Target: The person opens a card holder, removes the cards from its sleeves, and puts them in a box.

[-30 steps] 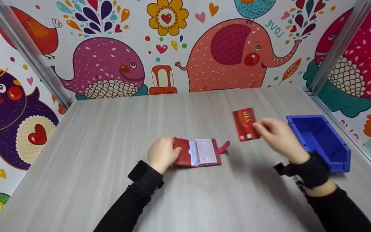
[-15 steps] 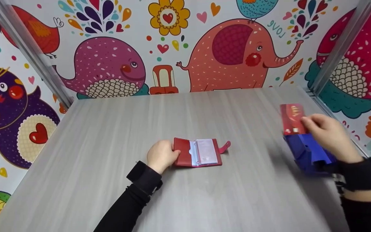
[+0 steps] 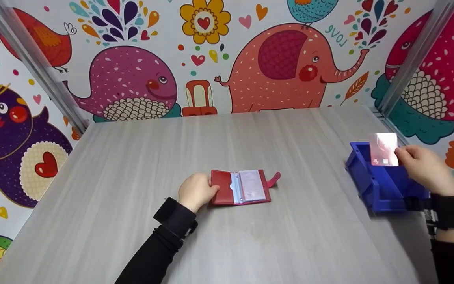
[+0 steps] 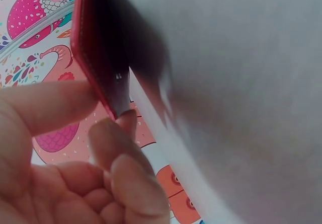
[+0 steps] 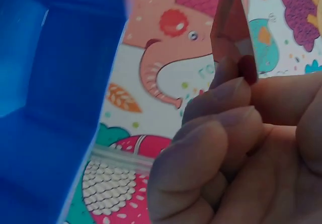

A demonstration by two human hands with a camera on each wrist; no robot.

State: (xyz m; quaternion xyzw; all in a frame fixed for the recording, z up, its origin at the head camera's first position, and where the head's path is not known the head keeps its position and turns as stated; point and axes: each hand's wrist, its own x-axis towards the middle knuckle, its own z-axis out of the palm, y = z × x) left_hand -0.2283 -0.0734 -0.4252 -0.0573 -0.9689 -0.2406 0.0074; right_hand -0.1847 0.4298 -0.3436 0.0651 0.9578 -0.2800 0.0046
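A red card holder (image 3: 223,191) lies spread out on the table, clear plastic sleeves showing on its right half and a snap strap sticking out to the right. My left hand (image 3: 198,192) pinches its left cover between thumb and fingers; in the left wrist view the cover's edge (image 4: 90,58) sits in that pinch. At the far right, my right hand (image 3: 428,167) pinches a red card (image 3: 384,150) by its right edge. Glare washes out most of the card's face. In the head view the card overlaps the blue bin (image 3: 359,173), held up over its back part.
The bin stands near the table's right side, its wall (image 5: 60,83) close beside the right hand in the right wrist view. Cartoon-printed walls and metal posts (image 3: 402,59) bound the grey table (image 3: 140,157) at the back and sides.
My right hand has carried the card rightward, from beside the card holder to over the blue bin. The left hand has stayed on the card holder's cover.
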